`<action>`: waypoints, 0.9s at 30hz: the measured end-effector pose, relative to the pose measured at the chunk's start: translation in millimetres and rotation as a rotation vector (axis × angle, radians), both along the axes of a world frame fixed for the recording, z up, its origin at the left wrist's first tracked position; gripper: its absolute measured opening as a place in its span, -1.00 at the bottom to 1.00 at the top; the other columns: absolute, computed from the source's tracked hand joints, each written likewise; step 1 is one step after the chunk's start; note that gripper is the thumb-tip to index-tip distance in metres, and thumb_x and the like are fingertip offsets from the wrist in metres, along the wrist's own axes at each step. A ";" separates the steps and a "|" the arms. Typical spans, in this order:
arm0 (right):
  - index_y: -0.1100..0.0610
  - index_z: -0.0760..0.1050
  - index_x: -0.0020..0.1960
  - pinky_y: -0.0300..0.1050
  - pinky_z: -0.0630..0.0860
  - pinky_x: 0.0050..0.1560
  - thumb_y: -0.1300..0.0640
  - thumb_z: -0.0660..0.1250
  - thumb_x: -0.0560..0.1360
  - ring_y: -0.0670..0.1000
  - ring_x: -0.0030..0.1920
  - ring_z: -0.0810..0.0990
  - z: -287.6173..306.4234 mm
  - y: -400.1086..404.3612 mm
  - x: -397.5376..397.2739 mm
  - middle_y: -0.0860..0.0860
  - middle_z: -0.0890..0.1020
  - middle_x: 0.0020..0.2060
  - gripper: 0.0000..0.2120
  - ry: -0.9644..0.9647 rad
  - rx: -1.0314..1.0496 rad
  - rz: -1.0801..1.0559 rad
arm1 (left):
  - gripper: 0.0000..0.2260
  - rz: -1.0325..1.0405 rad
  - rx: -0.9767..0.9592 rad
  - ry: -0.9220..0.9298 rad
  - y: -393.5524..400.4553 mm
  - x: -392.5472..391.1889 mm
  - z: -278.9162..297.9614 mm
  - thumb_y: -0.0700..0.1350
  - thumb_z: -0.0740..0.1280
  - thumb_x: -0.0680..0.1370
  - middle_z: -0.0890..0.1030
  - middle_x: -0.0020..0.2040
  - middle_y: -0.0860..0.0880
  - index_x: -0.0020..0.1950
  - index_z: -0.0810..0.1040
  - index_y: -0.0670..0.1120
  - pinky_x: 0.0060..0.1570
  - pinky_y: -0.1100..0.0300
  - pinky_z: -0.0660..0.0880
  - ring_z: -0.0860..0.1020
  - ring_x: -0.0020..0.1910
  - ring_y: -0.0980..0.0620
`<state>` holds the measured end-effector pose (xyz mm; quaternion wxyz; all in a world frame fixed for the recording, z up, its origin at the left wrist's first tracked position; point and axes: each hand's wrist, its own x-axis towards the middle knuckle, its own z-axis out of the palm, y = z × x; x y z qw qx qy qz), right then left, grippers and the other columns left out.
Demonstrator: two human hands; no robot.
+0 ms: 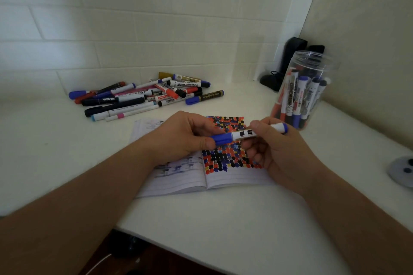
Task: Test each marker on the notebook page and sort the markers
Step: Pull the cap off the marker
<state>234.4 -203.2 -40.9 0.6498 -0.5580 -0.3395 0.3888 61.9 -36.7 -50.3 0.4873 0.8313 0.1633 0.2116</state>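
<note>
A white marker with a blue cap (242,135) is held level above the open notebook (223,176). My left hand (185,136) pinches the blue cap end. My right hand (277,152) grips the white barrel near its blue tail. The right-hand page is covered with black, red, blue and yellow test blots (225,158). A loose pile of markers (143,96) lies at the back left of the table. A clear plastic jar (306,89) at the right stands upright with several markers in it.
The white table (223,219) sits in a corner between a tiled wall and a side wall. Dark objects (288,62) stand in the corner behind the jar. A grey round thing (402,172) lies at the right edge. The table's front edge runs along the bottom.
</note>
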 end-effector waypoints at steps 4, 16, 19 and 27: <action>0.12 0.59 -0.23 -0.25 0.53 -0.46 0.11 0.34 0.62 0.00 -0.42 0.58 -3.4 0.5 -3.4 0.21 0.65 -0.30 -0.75 0.159 -0.020 0.040 | -0.61 0.019 -0.018 -0.032 4.0 -0.5 0.0 -0.29 0.52 0.46 0.75 -0.05 0.13 -0.17 0.73 0.27 0.03 0.38 0.56 0.68 -0.03 0.20; 0.06 0.56 -0.21 -0.11 0.44 -0.35 0.03 0.38 0.56 0.06 -0.37 0.53 0.5 2.1 -4.4 0.16 0.64 -0.31 -0.81 -0.087 0.021 0.011 | -0.71 0.032 -0.003 0.021 3.0 3.3 1.1 -0.28 0.51 0.48 0.75 -0.08 0.17 0.02 0.69 0.12 0.03 0.37 0.55 0.68 -0.04 0.23; 0.14 0.59 -0.07 -0.11 0.53 -0.29 -0.04 0.42 0.52 0.05 -0.31 0.54 3.6 -7.7 -2.3 0.10 0.61 -0.31 -0.77 -0.312 -0.025 -0.090 | -0.71 0.027 0.059 0.069 1.7 3.0 0.2 -0.20 0.53 0.50 0.73 -0.02 0.20 0.09 0.70 0.17 0.17 0.20 0.55 0.67 0.02 0.22; 0.06 0.34 0.23 -0.16 0.66 -0.16 0.23 0.48 0.54 0.06 -0.19 0.74 89.2 -32.1 45.5 0.17 0.72 -0.11 -0.60 -0.350 0.280 -0.657 | -0.72 0.085 0.214 0.136 -1.5 3.3 -3.9 -0.03 0.42 0.61 0.63 0.06 0.39 0.26 0.59 0.28 0.25 0.20 0.52 0.57 0.08 0.38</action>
